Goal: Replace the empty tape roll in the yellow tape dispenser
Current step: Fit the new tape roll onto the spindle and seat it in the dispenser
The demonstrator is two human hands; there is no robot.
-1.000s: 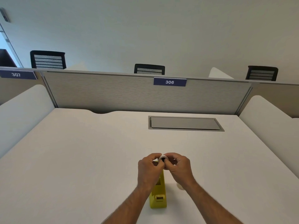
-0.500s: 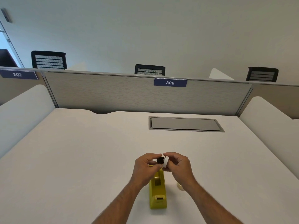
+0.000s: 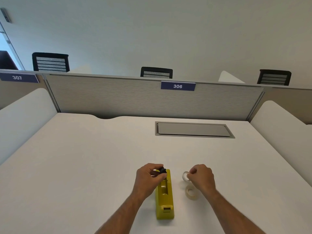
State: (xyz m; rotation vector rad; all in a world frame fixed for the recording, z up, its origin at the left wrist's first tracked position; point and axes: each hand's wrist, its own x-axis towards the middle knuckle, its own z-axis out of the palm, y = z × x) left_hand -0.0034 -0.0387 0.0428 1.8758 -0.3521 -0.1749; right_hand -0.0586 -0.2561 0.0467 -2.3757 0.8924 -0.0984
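The yellow tape dispenser (image 3: 165, 198) lies lengthwise on the white desk (image 3: 84, 166), its roll slot uncovered. My left hand (image 3: 149, 177) pinches the small black spool hub (image 3: 163, 170) just above the dispenser's far end. To the right, my right hand (image 3: 201, 177) holds the thin white empty roll ring (image 3: 185, 175) low over the desk. A fuller clear tape roll (image 3: 191, 192) lies flat on the desk just nearer than that ring, beside my right wrist.
A grey cable hatch (image 3: 194, 130) is set into the desk farther back. A grey partition (image 3: 135, 98) labelled 306 closes off the far edge, and white side panels (image 3: 25, 115) flank the desk. Black chair backs show beyond.
My hands have pulled apart: the left kept the black hub over the dispenser, the right carried the white ring off to the right and down toward the desk. The clear roll now shows.
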